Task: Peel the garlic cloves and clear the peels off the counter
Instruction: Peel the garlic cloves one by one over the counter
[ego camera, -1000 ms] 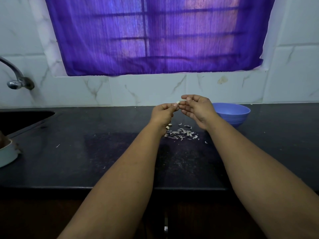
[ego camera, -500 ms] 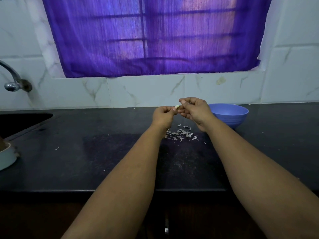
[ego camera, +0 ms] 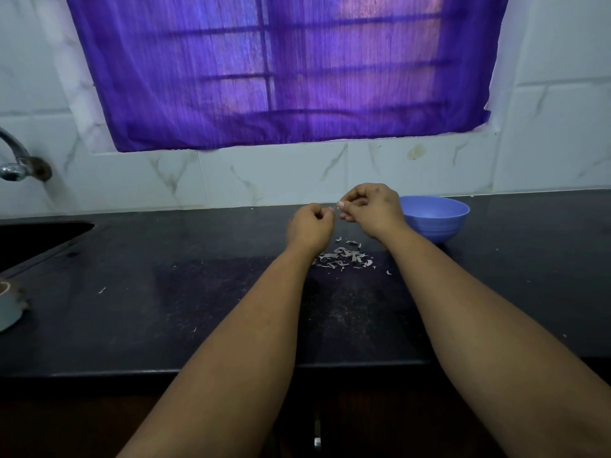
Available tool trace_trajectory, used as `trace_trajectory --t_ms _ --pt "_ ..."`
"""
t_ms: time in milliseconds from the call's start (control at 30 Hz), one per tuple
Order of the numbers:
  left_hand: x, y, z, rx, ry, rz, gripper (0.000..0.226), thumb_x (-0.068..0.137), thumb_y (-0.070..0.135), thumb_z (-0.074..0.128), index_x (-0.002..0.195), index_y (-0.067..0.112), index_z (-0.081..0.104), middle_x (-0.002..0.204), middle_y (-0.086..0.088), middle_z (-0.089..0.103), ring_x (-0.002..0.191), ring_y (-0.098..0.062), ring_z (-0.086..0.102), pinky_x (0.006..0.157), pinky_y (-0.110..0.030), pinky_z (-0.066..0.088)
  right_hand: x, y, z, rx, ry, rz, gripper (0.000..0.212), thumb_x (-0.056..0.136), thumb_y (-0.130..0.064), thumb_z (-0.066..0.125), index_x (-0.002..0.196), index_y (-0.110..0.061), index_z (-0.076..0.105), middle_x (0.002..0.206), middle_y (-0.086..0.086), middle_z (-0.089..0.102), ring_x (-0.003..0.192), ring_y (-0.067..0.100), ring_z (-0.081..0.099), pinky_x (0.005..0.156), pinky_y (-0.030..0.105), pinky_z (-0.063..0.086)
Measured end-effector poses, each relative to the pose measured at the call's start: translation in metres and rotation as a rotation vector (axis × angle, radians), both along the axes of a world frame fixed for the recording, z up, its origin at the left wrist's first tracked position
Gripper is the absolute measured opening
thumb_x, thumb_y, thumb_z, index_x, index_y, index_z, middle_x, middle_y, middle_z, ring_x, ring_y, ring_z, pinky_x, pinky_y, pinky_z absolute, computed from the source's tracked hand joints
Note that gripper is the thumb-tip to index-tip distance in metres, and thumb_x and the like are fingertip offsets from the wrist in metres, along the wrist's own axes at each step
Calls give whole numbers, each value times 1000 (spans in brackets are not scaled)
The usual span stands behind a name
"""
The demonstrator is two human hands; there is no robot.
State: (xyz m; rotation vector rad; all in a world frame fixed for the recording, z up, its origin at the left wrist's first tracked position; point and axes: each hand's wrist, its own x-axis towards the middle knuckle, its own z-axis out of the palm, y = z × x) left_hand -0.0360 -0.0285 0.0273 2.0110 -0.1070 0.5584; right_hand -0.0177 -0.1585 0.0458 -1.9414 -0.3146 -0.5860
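Observation:
Above the black counter (ego camera: 165, 309), my left hand (ego camera: 310, 228) has its fingers curled round a garlic clove (ego camera: 331, 209), of which only a pale tip shows. My right hand (ego camera: 373, 209) is just to its right, a small gap away, and pinches a pale bit of garlic peel (ego camera: 340, 204) between thumb and fingertips. A loose pile of garlic peels (ego camera: 344, 257) lies on the counter right under both hands. A blue bowl (ego camera: 439, 223) stands behind my right wrist; what it holds is hidden.
A sink (ego camera: 36, 239) is sunk into the counter at the far left, with a metal tap (ego camera: 15, 160) over it. A white dish (ego camera: 6, 312) pokes in at the left edge. Stray peel bits (ego camera: 101, 290) lie scattered on the counter. A tiled wall and a purple curtain stand behind.
My right hand's fingers have curled in and drawn slightly away from my left hand, opening a small gap. Both hands stay above the peel pile.

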Motion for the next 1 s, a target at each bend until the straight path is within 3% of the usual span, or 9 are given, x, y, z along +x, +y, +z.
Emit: trace_trajectory --t_ms 67,133,233,433,533,700,900,1000 --pt "-4 -2 1 10 41 -98 10 91 18 52 88 18 61 90 -5 63 73 -19 56 68 -32 53 0 -6 3 -120 -96 -128 8 83 -6 68 88 -9 73 83 3 71 75 12 64 70 11 49" --pt "-7 -5 0 103 99 -265 38 89 3 50 122 20 56 115 -3 56 86 -14 54 68 -26 49 0 -11 6 -215 -184 -222 18 83 0 59 90 -7 74 94 6 69 83 16 62 74 17 46" --pt "-12 -12 -1 224 49 -339 55 90 3 55 140 24 45 133 0 49 113 -16 50 86 -25 43 5 -27 12 -344 -225 -346 23 85 5 52 97 -2 71 110 12 58 94 24 58 75 22 39" --pt "-13 -12 -3 268 42 -324 50 93 15 60 141 20 46 138 -2 49 121 -16 48 99 -30 42 6 -61 16 -344 -197 -556 36 90 8 43 121 0 60 118 18 53 102 33 55 77 30 39" --pt "-6 -6 -4 240 36 -255 43 95 10 53 137 18 50 136 -4 50 122 -20 49 104 -40 43 8 -69 16 -342 -167 -622 34 91 8 39 119 3 58 111 22 58 100 35 55 75 34 40" --pt "3 3 -3 149 45 -75 32 95 10 50 126 13 59 127 -6 60 113 -23 57 99 -43 48 15 -73 13 -404 39 -643 35 91 8 36 118 4 58 115 22 59 112 36 50 84 37 43" --pt "10 23 2 64 82 140 32 95 12 47 126 8 58 130 -7 59 122 -23 52 99 -31 42 14 -51 11 -345 -280 -420 43 89 11 37 124 1 60 125 18 54 121 33 42 96 36 38" --pt "12 29 1 64 163 215 36 93 22 56 126 9 57 131 -8 57 124 -25 49 99 -32 41 16 -28 3 -473 -210 -159 33 92 5 45 116 -2 66 120 18 60 114 34 53 96 33 41"
